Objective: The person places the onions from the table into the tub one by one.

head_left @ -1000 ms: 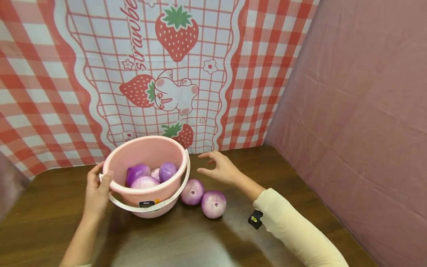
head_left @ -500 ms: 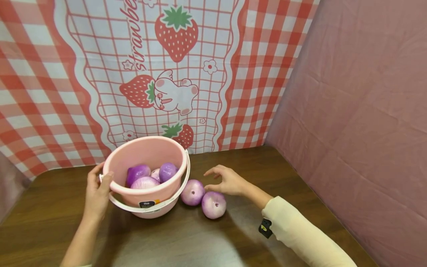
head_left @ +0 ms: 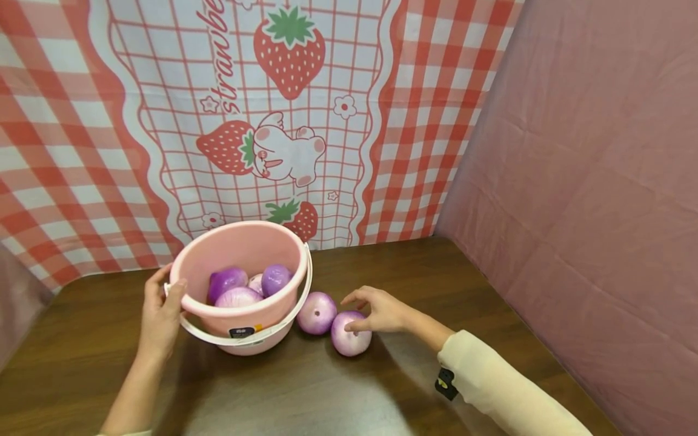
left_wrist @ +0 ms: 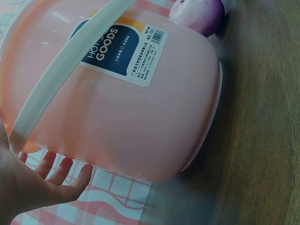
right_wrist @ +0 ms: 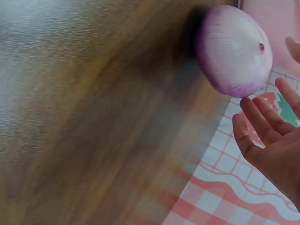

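Observation:
My left hand (head_left: pixel 160 315) grips the rim of a pink bucket (head_left: pixel 215 323), thumb at the near side of the rim and fingers around the outside. The bucket tilts toward me, its white handle (head_left: pixel 306 290) hanging down the front. Several purple onions (head_left: pixel 227 280) lie inside. Two more sit on the table right of the bucket: one onion (head_left: pixel 317 313) close to its wall, another (head_left: pixel 349 340) next to that. Over this outer onion hovers my right hand (head_left: pixel 386 312), thumb and fingers spread apart. In the right wrist view, the fingertips are beside the onion (right_wrist: pixel 232 51) without closing around it.
Brown wooden table (head_left: pixel 305 393) lies under everything. A red-and-white checked strawberry cloth (head_left: pixel 414 133) hangs behind, close to the bucket's back. A pink cloth wall (head_left: pixel 589 181) borders the right side. A black device (head_left: pixel 446 384) is on the right sleeve.
My right hand has come down and toward me, from beside the bucket's right edge to the outer onion. The left hand and bucket have stayed in place.

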`<state>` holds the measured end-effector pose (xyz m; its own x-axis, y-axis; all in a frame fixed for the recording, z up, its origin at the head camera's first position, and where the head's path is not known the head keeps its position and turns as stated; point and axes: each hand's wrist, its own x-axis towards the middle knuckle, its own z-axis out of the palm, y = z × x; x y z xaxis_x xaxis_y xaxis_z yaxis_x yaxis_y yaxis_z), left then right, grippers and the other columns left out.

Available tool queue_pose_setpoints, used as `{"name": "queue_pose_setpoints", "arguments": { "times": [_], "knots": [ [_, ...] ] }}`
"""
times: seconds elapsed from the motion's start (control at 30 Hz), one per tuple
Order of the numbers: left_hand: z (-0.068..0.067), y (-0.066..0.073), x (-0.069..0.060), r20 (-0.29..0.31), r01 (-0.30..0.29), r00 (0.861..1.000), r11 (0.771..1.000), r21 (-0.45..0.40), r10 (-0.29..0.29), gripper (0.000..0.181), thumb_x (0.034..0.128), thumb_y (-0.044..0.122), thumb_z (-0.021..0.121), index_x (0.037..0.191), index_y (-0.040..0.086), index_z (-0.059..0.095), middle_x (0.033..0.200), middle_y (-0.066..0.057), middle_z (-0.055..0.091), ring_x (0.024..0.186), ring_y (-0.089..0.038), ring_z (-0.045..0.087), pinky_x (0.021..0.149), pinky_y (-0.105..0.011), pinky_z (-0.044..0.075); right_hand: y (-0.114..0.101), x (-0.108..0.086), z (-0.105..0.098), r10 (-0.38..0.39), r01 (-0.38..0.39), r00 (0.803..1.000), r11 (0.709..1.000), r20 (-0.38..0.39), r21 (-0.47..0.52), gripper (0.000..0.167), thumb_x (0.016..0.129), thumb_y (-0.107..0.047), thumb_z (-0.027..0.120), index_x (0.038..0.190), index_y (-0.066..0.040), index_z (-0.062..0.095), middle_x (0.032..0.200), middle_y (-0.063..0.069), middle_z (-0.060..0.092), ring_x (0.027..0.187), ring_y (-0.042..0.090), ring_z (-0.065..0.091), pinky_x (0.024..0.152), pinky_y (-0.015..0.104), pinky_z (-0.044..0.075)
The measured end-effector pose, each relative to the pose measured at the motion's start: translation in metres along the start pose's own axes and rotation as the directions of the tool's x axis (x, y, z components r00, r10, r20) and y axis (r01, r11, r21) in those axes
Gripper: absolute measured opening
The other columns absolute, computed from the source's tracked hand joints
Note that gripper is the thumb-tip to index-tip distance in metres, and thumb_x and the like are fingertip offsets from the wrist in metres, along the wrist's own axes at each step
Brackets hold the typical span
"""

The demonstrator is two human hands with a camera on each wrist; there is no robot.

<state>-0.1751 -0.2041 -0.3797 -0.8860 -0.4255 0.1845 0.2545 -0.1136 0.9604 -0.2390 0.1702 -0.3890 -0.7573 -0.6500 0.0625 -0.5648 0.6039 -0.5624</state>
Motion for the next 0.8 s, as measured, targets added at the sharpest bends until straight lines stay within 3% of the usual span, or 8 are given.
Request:
{"name": "queue_pose_setpoints", "arguments": {
  "times": [0.37,0.8],
  "knots": [
    [0.001,0.002,0.0,-0.01,0.018,1.0,0.998,0.06,-0.017,0.031,0.0944,0.012,0.049,0.121,0.027,0.043,0.094,0.005,0.052,0.075,0.001,0.059,0.06,-0.013,0.053,0.002,-0.007,0.01,-0.028,0.028,1.0,0.999,0.002,-0.046,0.05,0.073,-0.035,0.077,0.115,-0.013,0.061,0.109,0.002,0.062,0.1,0.016,0.057,0.087,0.032,0.05],
    [0.0,0.001,0.001,-0.009,0.021,1.0,0.999,0.041,-0.02,0.031,0.0945,0.012,0.049,0.121,0.026,0.043,0.093,0.005,0.052,0.075,0.0,0.059,0.059,-0.013,0.053,0.006,-0.008,0.02,-0.042,0.041,0.999,0.998,-0.009,-0.043,0.053,0.074,-0.03,0.078,0.12,-0.012,0.057,0.116,0.004,0.061,0.106,0.019,0.056,0.089,0.03,0.049]
  ]
}}
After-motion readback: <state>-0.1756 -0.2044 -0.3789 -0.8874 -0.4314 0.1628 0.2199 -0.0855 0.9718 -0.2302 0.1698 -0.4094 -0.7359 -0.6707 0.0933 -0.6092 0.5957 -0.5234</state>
